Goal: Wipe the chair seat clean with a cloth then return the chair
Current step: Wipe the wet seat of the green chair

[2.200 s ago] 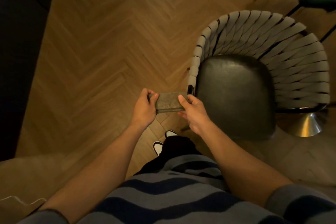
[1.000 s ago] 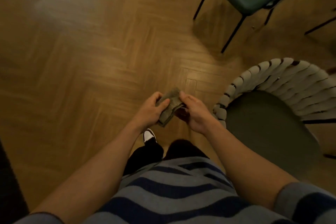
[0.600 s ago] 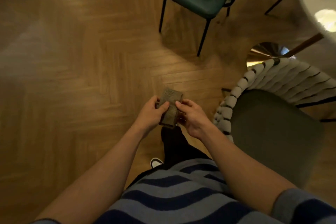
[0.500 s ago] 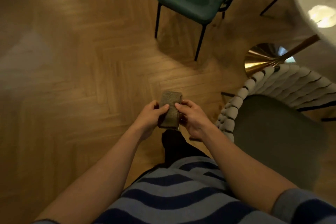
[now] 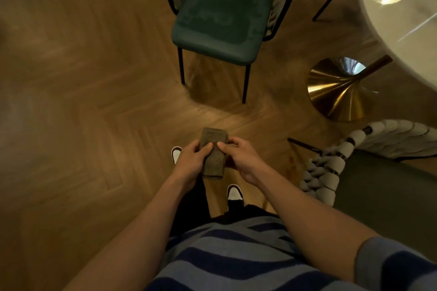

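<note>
Cloth [image 5: 213, 152]: rough, matt weave. Floor [image 5: 94, 78]: herringbone wood, satin. Green chair seat [image 5: 222, 16]: smooth upholstery. Table base [image 5: 338, 92]: glossy brass-coloured metal.

A: count check, head view?

B: chairs: 2. green chair [image 5: 221, 16] far centre, woven-back chair [image 5: 369, 172] near right.

A: cloths?

B: 1. folded cloth [image 5: 213, 152], centre.

A: hands?

B: 2. left hand [image 5: 190, 164], right hand [image 5: 243, 159], both holding the cloth.

A: shoes?

B: 2. left shoe [image 5: 176, 154] mostly hidden by the hand, right shoe [image 5: 234, 192] below the cloth.

A: counters?

B: 1. round counter [image 5: 402, 21] far right, cut by the frame edge. gold cone base [image 5: 338, 92]: 1, under it.
</note>
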